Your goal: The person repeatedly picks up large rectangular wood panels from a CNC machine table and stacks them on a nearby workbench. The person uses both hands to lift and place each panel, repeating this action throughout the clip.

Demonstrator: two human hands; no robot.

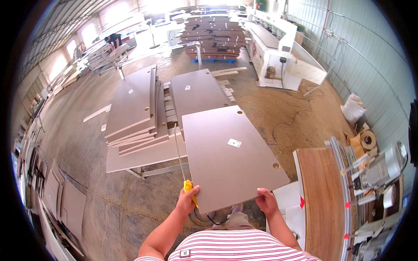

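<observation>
Both hands are closed — left hand [187, 200] around a long-rodded yellow tool [188, 187], thumb also on the left edge of the grey-brown panel [224, 167]; right hand [266, 202] gripping that panel's near edge, right of its middle. I have the panel out ahead of the hands, white label [234, 142] facing up. Its far end overlaps the right-hand stack [195, 87] in view; can't tell if they touch. Left-hand stack [130, 102] sits beside that one. I'd judge the step as handling a single panel; next move calls for a firm, even two-handed hold — rod clear of its face.
</observation>
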